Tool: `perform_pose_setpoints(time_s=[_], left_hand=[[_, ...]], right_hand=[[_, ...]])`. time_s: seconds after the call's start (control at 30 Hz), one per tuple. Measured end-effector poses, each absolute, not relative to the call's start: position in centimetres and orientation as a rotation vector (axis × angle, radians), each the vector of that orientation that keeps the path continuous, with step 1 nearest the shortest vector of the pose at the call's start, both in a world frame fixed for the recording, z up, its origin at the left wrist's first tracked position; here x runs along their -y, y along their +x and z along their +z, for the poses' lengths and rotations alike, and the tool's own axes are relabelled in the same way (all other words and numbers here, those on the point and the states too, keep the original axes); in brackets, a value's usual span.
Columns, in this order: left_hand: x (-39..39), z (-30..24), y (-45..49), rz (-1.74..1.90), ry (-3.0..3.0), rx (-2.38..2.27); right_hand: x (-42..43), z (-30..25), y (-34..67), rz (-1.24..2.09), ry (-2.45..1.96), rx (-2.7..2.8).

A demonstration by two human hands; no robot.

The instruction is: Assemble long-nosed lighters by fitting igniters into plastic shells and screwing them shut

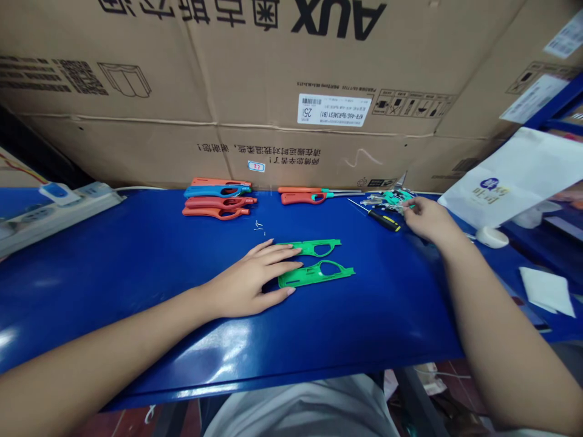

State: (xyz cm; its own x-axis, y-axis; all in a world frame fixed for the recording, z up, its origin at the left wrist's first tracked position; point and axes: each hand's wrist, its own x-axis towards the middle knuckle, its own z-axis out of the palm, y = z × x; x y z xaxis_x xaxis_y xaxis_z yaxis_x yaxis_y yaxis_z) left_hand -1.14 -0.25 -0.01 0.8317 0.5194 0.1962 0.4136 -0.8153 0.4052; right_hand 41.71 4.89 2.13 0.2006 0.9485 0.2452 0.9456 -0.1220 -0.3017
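Two green lighter shell halves [316, 274] lie one above the other on the blue table, their handle ends partly under my left hand [246, 276]. That hand rests flat, fingers apart, its tips on the shells. At the back right, my right hand [428, 218] dips into a pile of small teal and metal lighter parts [395, 197]. Its thumb and fingers are pinched together at the pile's edge; what is between them is hidden. Just left of this hand lies a black and yellow screwdriver [385, 220], its shaft pointing away to the left.
Several orange, red and blue lighter shells [218, 206] are stacked at the back left. Two orange lighters with metal rods [305, 195] lie near the cardboard box [255, 121] that walls the back. A power strip [59, 209] is at far left, a white paper bag [514, 176] at right.
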Motion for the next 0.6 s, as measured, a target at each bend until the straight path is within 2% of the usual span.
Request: perform_pose_setpoints(time_s=[0.2, 0.43, 0.6], left_hand=[[0.3, 0.0, -1.2, 0.457, 2.653, -0.681], [0.3, 0.0, -1.1, 0.425, 2.669, -0.698], [0.3, 0.0, -1.2, 0.432, 2.653, -0.693]], right_hand=[[-4.1, 3.5, 39.2, 0.083, -2.265, 1.582], [-3.9, 3.3, 38.8, 0.231, -2.104, 1.477], [-3.8, 3.4, 38.5, 0.227, -2.141, 1.470]])
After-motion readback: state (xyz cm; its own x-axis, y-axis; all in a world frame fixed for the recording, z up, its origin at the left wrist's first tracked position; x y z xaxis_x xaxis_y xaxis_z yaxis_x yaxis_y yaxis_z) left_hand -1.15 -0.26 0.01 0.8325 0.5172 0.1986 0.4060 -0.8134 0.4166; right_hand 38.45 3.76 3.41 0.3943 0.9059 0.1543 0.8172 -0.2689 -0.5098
